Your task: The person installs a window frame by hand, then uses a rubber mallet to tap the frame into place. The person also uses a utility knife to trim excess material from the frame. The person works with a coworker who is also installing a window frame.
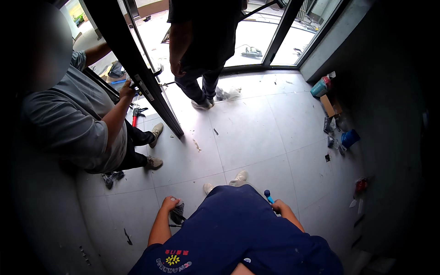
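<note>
My left hand [170,203] is closed around the top of a clear plastic bag [178,211] with dark pieces inside, hanging beside my left hip. In my closed right hand [277,207] is a tool with a light-blue grip and a dark-blue end [269,196]; its other end is hidden, so its exact kind cannot be made out. Both hands are low at my sides, apart from each other. Ahead on the left, a co-worker in a grey shirt [78,114] has a hand on the edge of a dark-framed door [146,87].
Another person in dark clothes [201,41] stands by the doorway. A red-and-black caulking gun [136,115] is near the door. Along the right wall lie a teal-and-red packet [321,86], a cardboard box [328,106] and a blue bag [349,138]. Scraps dot the tiled floor [250,128].
</note>
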A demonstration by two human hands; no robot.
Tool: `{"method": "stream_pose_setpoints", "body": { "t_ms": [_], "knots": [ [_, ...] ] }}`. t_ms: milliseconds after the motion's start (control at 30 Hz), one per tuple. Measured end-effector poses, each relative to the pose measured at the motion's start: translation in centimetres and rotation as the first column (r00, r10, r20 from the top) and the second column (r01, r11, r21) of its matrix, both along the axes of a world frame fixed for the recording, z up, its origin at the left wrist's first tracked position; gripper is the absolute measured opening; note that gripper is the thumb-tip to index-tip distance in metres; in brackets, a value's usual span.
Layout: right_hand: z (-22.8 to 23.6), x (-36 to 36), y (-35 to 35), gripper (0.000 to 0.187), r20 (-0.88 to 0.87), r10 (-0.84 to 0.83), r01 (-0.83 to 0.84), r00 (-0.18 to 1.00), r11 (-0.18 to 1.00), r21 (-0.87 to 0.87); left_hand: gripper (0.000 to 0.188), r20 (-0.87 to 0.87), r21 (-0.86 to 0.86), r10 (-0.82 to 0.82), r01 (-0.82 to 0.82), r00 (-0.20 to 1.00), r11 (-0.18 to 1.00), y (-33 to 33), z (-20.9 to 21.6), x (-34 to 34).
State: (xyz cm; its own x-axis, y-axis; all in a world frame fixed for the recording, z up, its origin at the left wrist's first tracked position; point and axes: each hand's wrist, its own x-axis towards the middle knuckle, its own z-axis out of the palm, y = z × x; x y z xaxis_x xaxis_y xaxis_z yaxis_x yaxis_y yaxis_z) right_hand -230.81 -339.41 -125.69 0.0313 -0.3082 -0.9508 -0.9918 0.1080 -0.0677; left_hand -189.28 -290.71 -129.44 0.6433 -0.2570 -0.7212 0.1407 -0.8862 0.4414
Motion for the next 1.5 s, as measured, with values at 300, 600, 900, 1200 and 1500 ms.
{"method": "stream_pose_setpoints", "body": {
  "t_ms": [300,600,900,1200,1500],
  "knots": [
    [-0.6,2.1,0.2,0.028,0.032,0.018,-0.016,0.999,0.998,-0.066,0.043,-0.045,0.031,-0.03,0.032,0.999,0.999,3.0,-1.1,0.2],
    [-0.7,3.4,0.4,0.033,0.125,0.017,-0.001,0.992,0.991,-0.131,0.046,0.049,0.049,-0.107,0.105,0.993,0.993,1.3,0.4,2.3],
    [-1.1,-0.4,1.1,0.027,0.021,0.017,-0.016,1.0,0.999,-0.048,0.048,0.07,0.039,-0.123,0.121,0.99,0.992,2.1,-1.6,1.5],
    [1.0,-0.9,-2.6,0.025,0.019,-0.032,0.033,0.999,0.999,-0.036,0.052,-0.035,0.182,-0.165,0.169,0.986,0.969,1.3,-0.6,-0.2],
    [-0.7,-1.8,-11.4,0.024,0.132,-0.013,0.013,0.991,1.0,0.003,0.056,0.055,0.172,-0.112,0.101,0.992,0.98,-11.8,4.0,-2.2]
  ]
}}
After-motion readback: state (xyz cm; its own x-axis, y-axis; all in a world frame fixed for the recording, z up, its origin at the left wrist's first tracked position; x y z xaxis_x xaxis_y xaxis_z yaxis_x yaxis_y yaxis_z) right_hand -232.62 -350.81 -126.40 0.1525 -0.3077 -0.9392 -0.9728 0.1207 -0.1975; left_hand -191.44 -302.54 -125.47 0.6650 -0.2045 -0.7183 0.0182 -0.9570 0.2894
